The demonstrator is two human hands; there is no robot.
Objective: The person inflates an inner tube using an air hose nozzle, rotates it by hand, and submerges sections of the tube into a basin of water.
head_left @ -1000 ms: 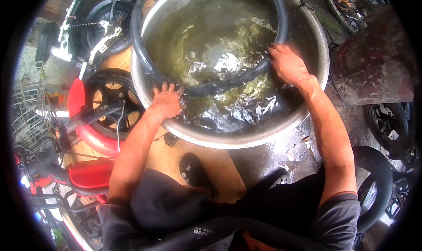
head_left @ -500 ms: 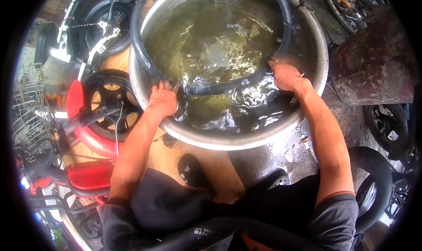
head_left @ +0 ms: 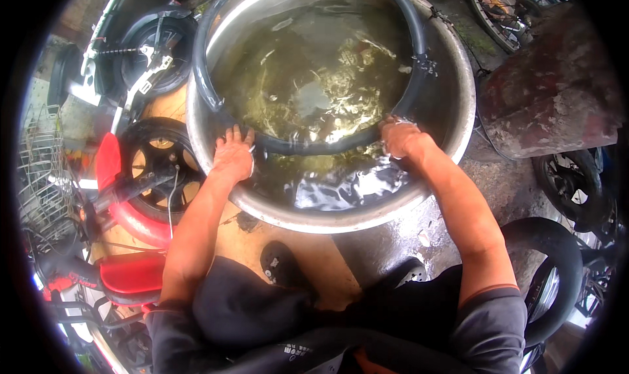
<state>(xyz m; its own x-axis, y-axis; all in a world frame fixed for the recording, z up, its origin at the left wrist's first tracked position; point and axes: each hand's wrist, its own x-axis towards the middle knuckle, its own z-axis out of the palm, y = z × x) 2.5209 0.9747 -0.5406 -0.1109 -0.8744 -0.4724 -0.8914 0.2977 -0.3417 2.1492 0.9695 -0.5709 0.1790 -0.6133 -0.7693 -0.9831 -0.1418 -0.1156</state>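
Note:
A dark grey inner tube (head_left: 415,37) forms a large loop in a round metal basin (head_left: 341,224) of murky water. Its near stretch lies under the surface, while the far part rises over the rim and runs out of the picture. My left hand (head_left: 233,155) rests on the tube at the near left, fingers bent over it and slightly apart. At the near right my right hand (head_left: 402,138) is closed around the tube, with water foaming at the fingers. Both thumbs are partly hidden.
Left of the basin lie a black wheel with a red fender (head_left: 141,223), a red seat (head_left: 132,273) and a wire basket (head_left: 44,171). A worn, stained dark block (head_left: 550,89) stands to the right. Near my right arm is a black tire (head_left: 557,276).
My right hand has come nearer to me with its stretch of the tube. The left hand stays on the tube at the left. The view has shifted slightly.

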